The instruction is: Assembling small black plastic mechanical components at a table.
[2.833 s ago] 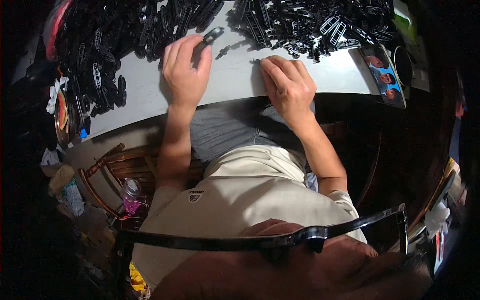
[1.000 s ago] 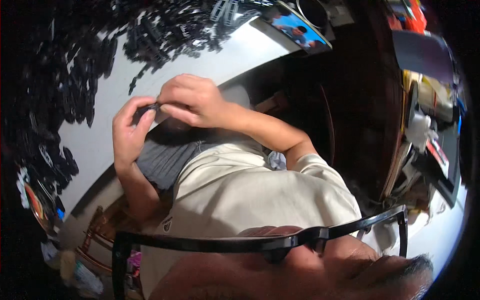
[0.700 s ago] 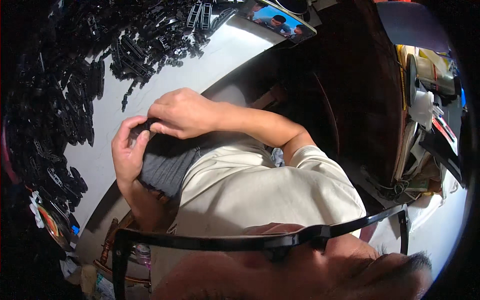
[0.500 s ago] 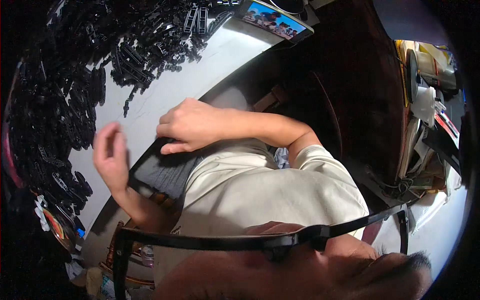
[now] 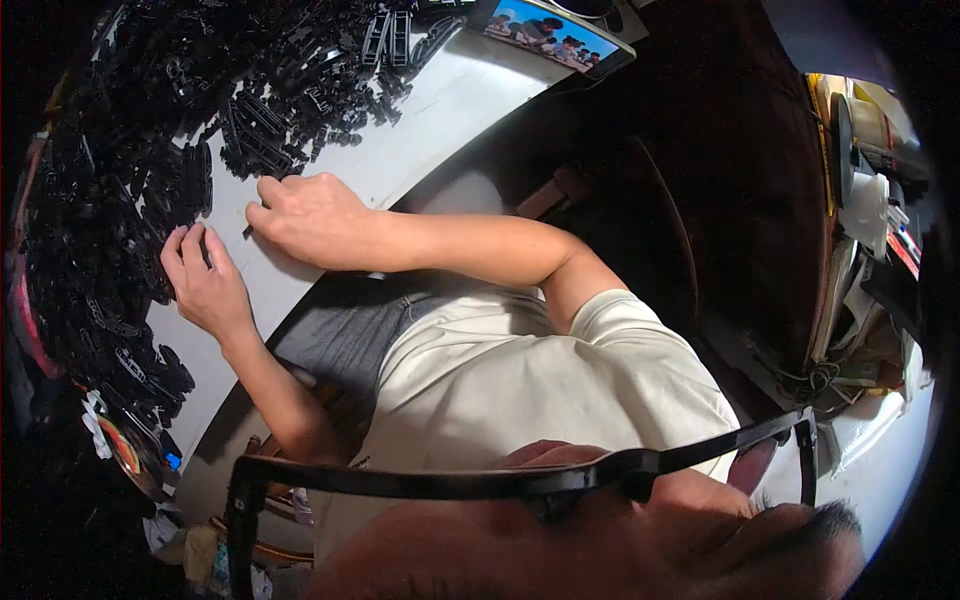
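Here, in the left and upper left of the frame, we see a heap of long black plastic parts [image 5: 115, 215] covering much of the bench [image 5: 455, 95], whose white top shows between the heap and its front edge. A second heap, of smaller black parts [image 5: 325, 100], lies along the upper middle, next to the first. At its upper right end we can pick out two ladder-like black frames [image 5: 388, 38], side by side.

The left hand [image 5: 208, 290] is left of centre, its fingertips at the near edge of the long parts. Its grip is loosely curled, the fingers slightly apart; we cannot tell whether it has hold of a part.

The right hand [image 5: 315, 222] is just to the right of it, over the white top below the smaller parts, knuckles up and fingers bent down. A small dark piece [image 5: 248, 232] shows right by its fingertips. How far this grip is closed, and whether it has that piece, we cannot tell.

Farther out, a phone [image 5: 550, 36] with a lit screen leans at the top of the frame. We see a cream shirt [image 5: 540, 400] below the forearms, and black glasses [image 5: 420, 482] crossing the bottom. A white cup [image 5: 865, 212] sits among clutter at the right.
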Available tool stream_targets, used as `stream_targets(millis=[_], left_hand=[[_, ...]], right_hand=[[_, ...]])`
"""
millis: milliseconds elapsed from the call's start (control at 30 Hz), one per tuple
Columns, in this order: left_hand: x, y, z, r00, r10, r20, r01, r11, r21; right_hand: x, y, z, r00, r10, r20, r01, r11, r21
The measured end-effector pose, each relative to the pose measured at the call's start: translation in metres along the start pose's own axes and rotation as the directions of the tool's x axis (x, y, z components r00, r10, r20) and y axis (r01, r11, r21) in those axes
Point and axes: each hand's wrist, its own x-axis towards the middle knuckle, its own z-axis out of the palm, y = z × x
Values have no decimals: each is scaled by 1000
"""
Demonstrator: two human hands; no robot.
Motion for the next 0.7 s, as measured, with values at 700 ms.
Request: stream_targets(millis=[700], left_hand=[[-12,17,-12,995,-98,-2,97,985,-145]], right_hand=[[-3,-1,-13,993,112,-37,-114,990,-78]])
